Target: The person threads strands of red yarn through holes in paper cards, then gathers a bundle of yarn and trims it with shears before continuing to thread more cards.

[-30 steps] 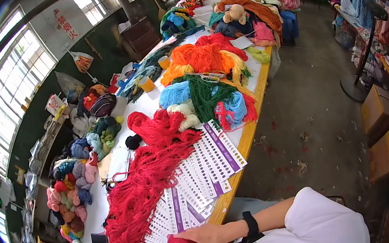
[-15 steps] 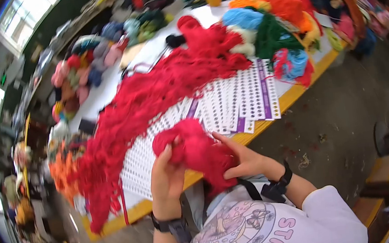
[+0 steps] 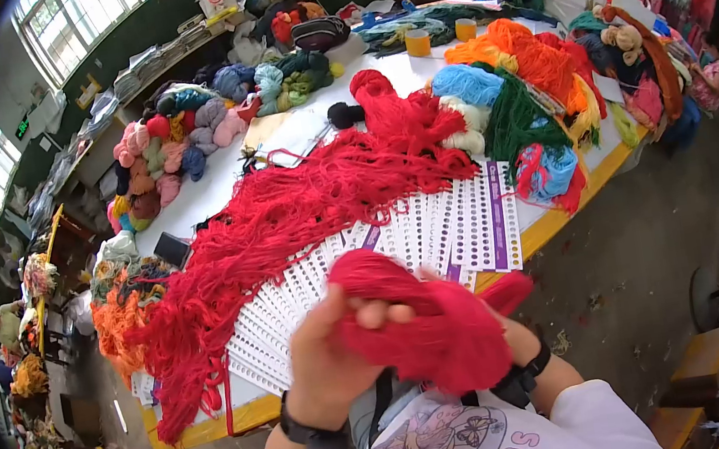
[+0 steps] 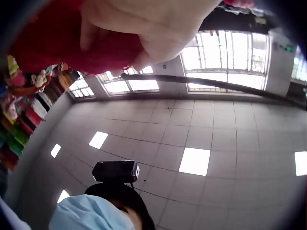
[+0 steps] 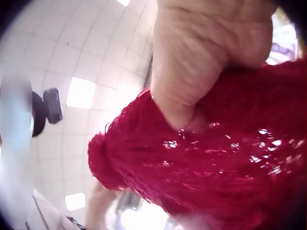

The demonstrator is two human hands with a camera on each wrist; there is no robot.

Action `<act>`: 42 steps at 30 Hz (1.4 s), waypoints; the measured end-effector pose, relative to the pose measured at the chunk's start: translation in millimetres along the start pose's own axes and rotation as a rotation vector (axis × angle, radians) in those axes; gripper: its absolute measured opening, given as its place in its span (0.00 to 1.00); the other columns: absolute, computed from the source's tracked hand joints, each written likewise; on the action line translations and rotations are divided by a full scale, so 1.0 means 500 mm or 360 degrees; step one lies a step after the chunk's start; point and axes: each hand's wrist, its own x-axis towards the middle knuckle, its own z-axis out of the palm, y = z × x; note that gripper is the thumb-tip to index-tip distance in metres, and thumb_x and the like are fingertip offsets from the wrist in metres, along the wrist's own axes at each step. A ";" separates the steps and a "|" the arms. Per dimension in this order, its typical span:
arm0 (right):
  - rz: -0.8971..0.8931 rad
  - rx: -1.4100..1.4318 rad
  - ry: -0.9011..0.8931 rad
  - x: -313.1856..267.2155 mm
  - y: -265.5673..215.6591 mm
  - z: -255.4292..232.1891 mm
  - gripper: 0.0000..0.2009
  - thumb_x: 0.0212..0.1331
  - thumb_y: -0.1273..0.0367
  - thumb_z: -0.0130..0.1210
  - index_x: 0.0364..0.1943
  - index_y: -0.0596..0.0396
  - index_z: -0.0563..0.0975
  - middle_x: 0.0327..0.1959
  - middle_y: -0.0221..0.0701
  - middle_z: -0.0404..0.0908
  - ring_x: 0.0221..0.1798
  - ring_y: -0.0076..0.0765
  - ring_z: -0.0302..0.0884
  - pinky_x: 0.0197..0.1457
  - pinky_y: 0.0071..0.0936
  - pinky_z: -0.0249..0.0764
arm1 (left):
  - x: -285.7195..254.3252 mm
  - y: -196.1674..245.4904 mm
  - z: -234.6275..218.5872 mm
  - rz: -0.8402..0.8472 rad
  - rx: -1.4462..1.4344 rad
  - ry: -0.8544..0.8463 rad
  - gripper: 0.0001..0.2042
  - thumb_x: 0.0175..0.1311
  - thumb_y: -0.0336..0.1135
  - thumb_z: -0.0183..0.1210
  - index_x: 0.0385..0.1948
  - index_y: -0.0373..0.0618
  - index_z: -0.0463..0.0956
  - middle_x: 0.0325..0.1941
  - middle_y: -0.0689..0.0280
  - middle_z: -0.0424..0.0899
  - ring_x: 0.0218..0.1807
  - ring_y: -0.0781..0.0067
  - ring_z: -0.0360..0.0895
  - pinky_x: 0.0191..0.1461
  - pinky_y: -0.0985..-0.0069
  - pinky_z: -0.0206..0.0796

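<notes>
A skein of red yarn (image 3: 424, 326) is held up in front of the chest, over the table's front edge. My left hand (image 3: 327, 353) grips its left end, the fingertips curled over the strands. In the head view the skein hides most of my right hand. The right wrist view shows that hand (image 5: 206, 57) gripping the yarn, its thumb sunk into the strands. On the table, a long heap of loose red yarn (image 3: 310, 199) stretches from the front left corner toward the middle. White punched cards (image 3: 420, 230) with purple strips lie fanned out beside the heap.
Orange yarn (image 3: 524, 54), green yarn (image 3: 519, 115) and light blue yarn (image 3: 464, 86) lie farther right on the table (image 3: 573, 208). Balls of yarn (image 3: 221, 124) are piled along the left edge. A dark flat object (image 3: 172, 249) sits near the left side. Wooden boxes (image 3: 709, 359) stand on the floor.
A second ago, one hand rested on the red skein near the table edge. Both hands have since raised it before the chest and turned it. The head view has swung left.
</notes>
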 end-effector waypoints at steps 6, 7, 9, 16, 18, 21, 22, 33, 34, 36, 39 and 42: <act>-0.0532 -0.1991 0.0182 0.161 -0.200 -0.212 0.24 0.49 0.72 0.55 0.54 0.59 0.67 0.53 0.37 0.71 0.55 0.31 0.67 0.61 0.29 0.61 | -0.033 0.114 -0.018 0.0318 0.1841 0.0546 0.19 0.56 0.25 0.49 0.51 0.34 0.65 0.53 0.59 0.71 0.55 0.67 0.69 0.53 0.71 0.64; -0.0769 -0.2141 0.0339 0.205 -0.266 -0.258 0.24 0.48 0.71 0.56 0.53 0.59 0.68 0.52 0.37 0.71 0.55 0.33 0.67 0.61 0.30 0.60 | -0.061 0.128 -0.065 0.0479 0.2090 0.0838 0.20 0.54 0.23 0.51 0.51 0.36 0.66 0.53 0.59 0.70 0.55 0.68 0.69 0.52 0.72 0.65; -0.1157 -0.2372 0.0519 0.298 -0.382 -0.333 0.24 0.46 0.70 0.57 0.51 0.58 0.70 0.51 0.39 0.72 0.56 0.37 0.67 0.62 0.31 0.59 | -0.127 0.149 -0.156 0.0497 0.2575 0.1337 0.18 0.53 0.25 0.54 0.49 0.38 0.68 0.52 0.59 0.72 0.53 0.67 0.70 0.50 0.71 0.65; -0.1213 -0.2665 0.0388 0.692 -0.440 -0.444 0.23 0.51 0.72 0.48 0.55 0.56 0.67 0.50 0.42 0.74 0.55 0.41 0.70 0.57 0.29 0.65 | -0.305 0.125 -0.288 0.0525 0.3211 0.2075 0.15 0.47 0.25 0.59 0.41 0.39 0.72 0.46 0.56 0.75 0.50 0.57 0.71 0.54 0.69 0.62; -0.1224 -0.2748 0.0295 0.789 -0.321 -0.534 0.22 0.51 0.75 0.47 0.54 0.55 0.68 0.50 0.43 0.74 0.53 0.45 0.71 0.56 0.31 0.66 | -0.312 0.110 -0.305 0.0591 0.3333 0.2060 0.17 0.45 0.26 0.60 0.41 0.40 0.73 0.46 0.56 0.75 0.52 0.55 0.70 0.54 0.69 0.62; -0.0619 -0.3107 0.0330 0.807 -0.058 -0.676 0.28 0.44 0.78 0.45 0.57 0.54 0.65 0.50 0.48 0.72 0.55 0.51 0.68 0.58 0.37 0.64 | -0.286 0.095 -0.309 0.0457 0.3430 0.2082 0.22 0.45 0.34 0.63 0.45 0.43 0.72 0.53 0.56 0.71 0.59 0.53 0.63 0.58 0.60 0.57; 0.0873 -0.3159 -0.0221 0.780 0.103 -0.746 0.31 0.44 0.79 0.46 0.60 0.53 0.60 0.52 0.44 0.70 0.55 0.51 0.66 0.58 0.34 0.64 | -0.286 0.088 -0.314 0.0299 0.3457 0.2165 0.24 0.44 0.38 0.64 0.47 0.44 0.71 0.55 0.56 0.68 0.61 0.52 0.60 0.60 0.56 0.53; -0.0402 -0.1154 -0.1744 0.647 0.230 0.244 0.15 0.47 0.76 0.50 0.42 0.53 0.75 0.40 0.36 0.76 0.42 0.40 0.75 0.46 0.33 0.70 | -0.266 0.058 -0.371 0.0108 0.3588 0.2107 0.34 0.40 0.52 0.64 0.52 0.47 0.69 0.61 0.59 0.64 0.66 0.55 0.52 0.65 0.48 0.38; -0.0208 -0.1196 -0.2278 0.579 0.308 0.342 0.13 0.50 0.71 0.48 0.40 0.55 0.75 0.39 0.35 0.76 0.43 0.41 0.74 0.47 0.33 0.69 | -0.274 0.050 -0.389 0.0176 0.3278 0.2014 0.33 0.41 0.51 0.64 0.51 0.46 0.69 0.59 0.58 0.66 0.65 0.55 0.55 0.64 0.52 0.41; -0.0866 -0.1440 -0.2580 0.477 0.437 0.460 0.16 0.49 0.60 0.49 0.40 0.53 0.75 0.48 0.31 0.70 0.56 0.37 0.63 0.50 0.42 0.66 | -0.274 0.040 -0.398 0.0604 0.2675 0.2033 0.29 0.42 0.51 0.64 0.47 0.45 0.72 0.53 0.57 0.71 0.59 0.53 0.63 0.60 0.62 0.53; -0.1286 -0.1802 -0.1811 0.469 0.573 0.594 0.24 0.43 0.56 0.54 0.45 0.53 0.72 0.51 0.33 0.69 0.54 0.40 0.63 0.52 0.52 0.62 | -0.277 0.051 -0.404 0.0430 0.3355 0.1955 0.30 0.44 0.54 0.61 0.48 0.45 0.71 0.52 0.57 0.71 0.60 0.54 0.61 0.62 0.56 0.47; -0.0146 -0.1873 -0.1673 0.658 0.554 0.650 0.33 0.41 0.56 0.58 0.52 0.60 0.65 0.50 0.40 0.69 0.52 0.44 0.68 0.52 0.43 0.66 | -0.284 0.044 -0.400 0.0150 0.3605 0.2047 0.34 0.44 0.56 0.58 0.53 0.44 0.66 0.57 0.55 0.65 0.62 0.50 0.55 0.63 0.44 0.38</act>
